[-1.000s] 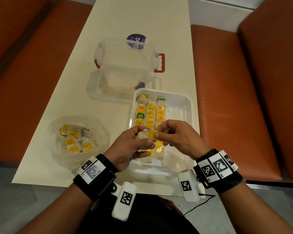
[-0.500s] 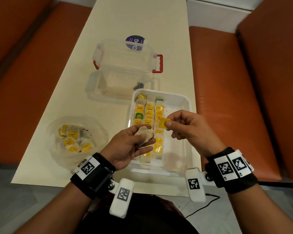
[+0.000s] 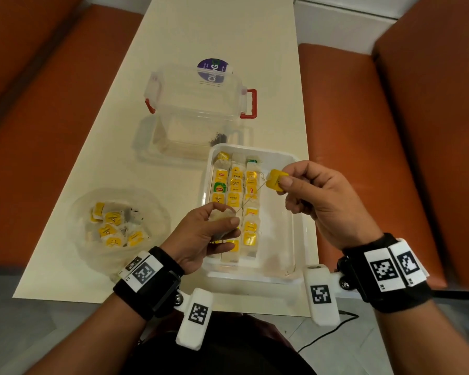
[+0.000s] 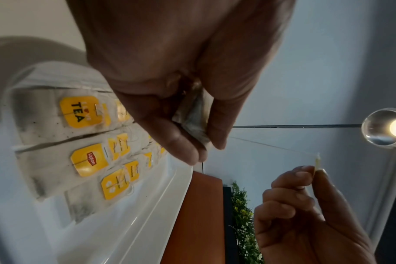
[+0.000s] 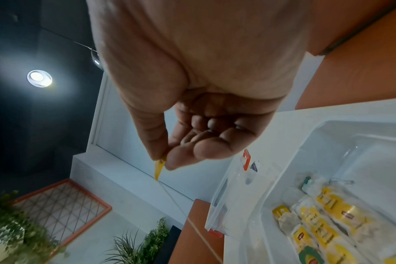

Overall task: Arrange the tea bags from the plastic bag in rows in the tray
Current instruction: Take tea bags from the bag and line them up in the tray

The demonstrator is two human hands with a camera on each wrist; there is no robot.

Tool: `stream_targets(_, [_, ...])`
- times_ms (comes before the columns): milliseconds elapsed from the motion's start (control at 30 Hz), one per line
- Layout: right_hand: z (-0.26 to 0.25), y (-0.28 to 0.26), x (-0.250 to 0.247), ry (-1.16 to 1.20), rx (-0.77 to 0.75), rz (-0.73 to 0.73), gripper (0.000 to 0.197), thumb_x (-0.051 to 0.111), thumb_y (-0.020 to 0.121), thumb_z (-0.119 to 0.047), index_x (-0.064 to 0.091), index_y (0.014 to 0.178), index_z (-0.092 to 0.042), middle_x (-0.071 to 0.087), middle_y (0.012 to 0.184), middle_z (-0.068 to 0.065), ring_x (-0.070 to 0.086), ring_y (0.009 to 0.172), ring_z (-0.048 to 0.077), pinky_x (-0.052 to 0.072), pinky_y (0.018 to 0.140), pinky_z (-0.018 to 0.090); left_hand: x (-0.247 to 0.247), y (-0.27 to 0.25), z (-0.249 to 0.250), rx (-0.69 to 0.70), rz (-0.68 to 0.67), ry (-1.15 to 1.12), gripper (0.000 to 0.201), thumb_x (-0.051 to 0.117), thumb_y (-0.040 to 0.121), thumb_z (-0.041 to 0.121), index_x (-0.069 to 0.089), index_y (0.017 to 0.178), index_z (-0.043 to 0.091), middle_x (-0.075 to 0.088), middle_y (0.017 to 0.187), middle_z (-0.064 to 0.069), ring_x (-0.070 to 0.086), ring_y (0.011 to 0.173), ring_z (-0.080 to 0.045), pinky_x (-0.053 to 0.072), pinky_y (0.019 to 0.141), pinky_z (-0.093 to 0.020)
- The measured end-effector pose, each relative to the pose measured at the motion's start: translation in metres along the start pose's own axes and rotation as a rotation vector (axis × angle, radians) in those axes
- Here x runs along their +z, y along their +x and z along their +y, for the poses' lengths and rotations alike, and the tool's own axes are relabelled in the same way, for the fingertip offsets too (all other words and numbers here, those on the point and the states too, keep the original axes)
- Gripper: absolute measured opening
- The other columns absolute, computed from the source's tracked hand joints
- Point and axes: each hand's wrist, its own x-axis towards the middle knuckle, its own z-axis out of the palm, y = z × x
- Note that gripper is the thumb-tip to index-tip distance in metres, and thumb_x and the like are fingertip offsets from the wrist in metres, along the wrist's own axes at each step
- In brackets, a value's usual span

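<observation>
My left hand [image 3: 222, 221] [image 4: 201, 142] pinches a white tea bag [image 3: 221, 217] [image 4: 193, 116] over the near part of the white tray [image 3: 295, 212]. A thin string [image 3: 251, 197] runs taut from it up to the yellow tag [image 3: 275, 180] [image 5: 158, 168], which my right hand [image 3: 283, 185] [image 5: 165, 160] pinches between thumb and forefinger above the tray's right half. Three rows of tea bags [image 3: 236, 196] [image 4: 86, 142] [image 5: 323, 228] with yellow tags lie in the tray's left half. The clear plastic bag [image 3: 119, 226] at left holds several more tea bags.
A clear storage box [image 3: 198, 115] with red latches stands on the table just beyond the tray. Orange bench seats [image 3: 363, 131] flank the narrow cream table [image 3: 201, 31]. The tray's right half is bare. The near table edge lies just under my wrists.
My right hand has pulled the yellow tag away from the tea bag, up and to the right, drawing the string out taut. The left hand has stayed over the tray with the bag.
</observation>
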Motion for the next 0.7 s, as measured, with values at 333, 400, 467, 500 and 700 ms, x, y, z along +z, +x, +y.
stream_targets(333, [0.030, 0.004, 0.009, -0.332, 0.200, -0.174, 0.015, 0.075, 0.087, -0.015, 0.075, 0.102, -0.014, 0.068, 0.072, 0.000, 0.059, 0.061, 0.009, 0.045, 0.059, 0.023, 0.006, -0.006, 0.002, 0.067, -0.058, 0.079, 0.034, 0.080, 0.070, 0.013, 0.050, 0.085, 0.016, 0.070, 0.075, -0.003, 0.071, 0.069, -0.017, 0.054, 0.052, -0.023])
stream_targets(400, [0.033, 0.004, 0.011, -0.382, 0.224, -0.219, 0.018, 0.073, 0.090, -0.017, 0.075, 0.108, -0.017, 0.068, 0.074, 0.000, 0.060, 0.064, 0.009, 0.046, 0.060, 0.022, 0.008, -0.006, 0.003, 0.075, -0.069, 0.119, 0.032, 0.078, 0.075, 0.006, 0.048, 0.084, 0.014, 0.070, 0.073, -0.004, 0.072, 0.069, -0.019, 0.054, 0.052, -0.023])
stream_targets(467, [0.034, 0.004, 0.012, -0.395, 0.241, -0.255, 0.018, 0.072, 0.091, -0.019, 0.075, 0.108, -0.018, 0.069, 0.077, 0.000, 0.061, 0.067, 0.009, 0.047, 0.062, 0.022, 0.008, -0.007, 0.004, 0.086, -0.076, 0.153, 0.033, 0.079, 0.075, 0.007, 0.047, 0.080, 0.015, 0.070, 0.072, -0.003, 0.073, 0.071, -0.021, 0.054, 0.053, -0.024])
stream_targets(500, [0.035, 0.005, 0.012, -0.397, 0.248, -0.267, 0.016, 0.071, 0.092, -0.019, 0.075, 0.107, -0.018, 0.070, 0.079, 0.001, 0.061, 0.067, 0.009, 0.047, 0.063, 0.022, 0.008, -0.007, 0.004, 0.095, -0.080, 0.164, 0.034, 0.080, 0.072, 0.011, 0.047, 0.078, 0.016, 0.070, 0.072, -0.003, 0.073, 0.072, -0.022, 0.054, 0.053, -0.025])
stream_targets(700, [0.036, 0.005, 0.012, -0.297, 0.297, -0.312, 0.009, 0.072, 0.089, -0.020, 0.076, 0.097, -0.017, 0.069, 0.078, -0.001, 0.059, 0.067, 0.008, 0.045, 0.066, 0.024, 0.006, -0.010, 0.005, 0.120, -0.095, 0.248, 0.036, 0.083, 0.070, 0.014, 0.047, 0.075, 0.015, 0.066, 0.073, -0.001, 0.071, 0.070, -0.021, 0.053, 0.053, -0.028])
